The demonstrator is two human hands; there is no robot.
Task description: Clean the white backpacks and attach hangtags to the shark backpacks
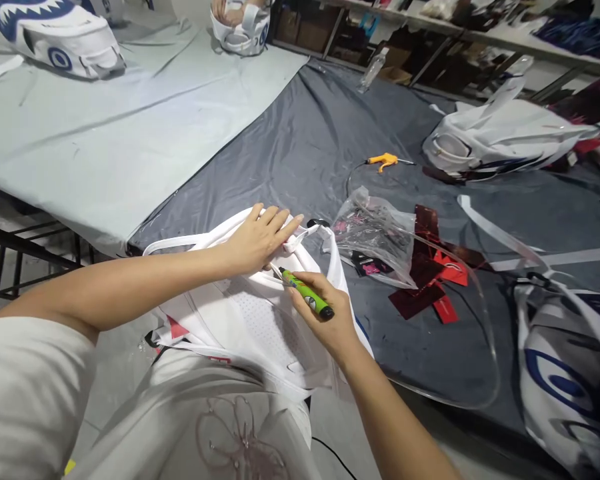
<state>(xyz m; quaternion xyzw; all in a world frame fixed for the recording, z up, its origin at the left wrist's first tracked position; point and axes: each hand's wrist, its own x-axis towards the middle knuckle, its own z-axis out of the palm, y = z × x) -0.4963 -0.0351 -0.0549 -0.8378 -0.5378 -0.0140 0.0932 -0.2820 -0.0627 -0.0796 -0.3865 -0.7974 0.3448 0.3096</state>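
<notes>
A white backpack [260, 317] with a mesh panel and white straps lies at the table's near edge, against my body. My left hand [261, 240] rests on its upper part, fingers stretched out over the white edging; the thumb is mostly hidden. In my right hand [330, 313] is a green marker [307, 295] with black ends, gripped between thumb and fingers over the backpack. Its upper end is close to my left hand. Thin pale points show beside that end, too small to make out. A black buckle [318, 223] sits at the strap just right of my left fingers.
Right of the backpack lie a clear plastic bag [375, 233], red pieces [450, 268] and an orange air gun [384, 161] with a hose. More white bags [510, 137] stand around. A bottle [373, 70] is farther back. Another person's hand [227, 12] touches a far bag.
</notes>
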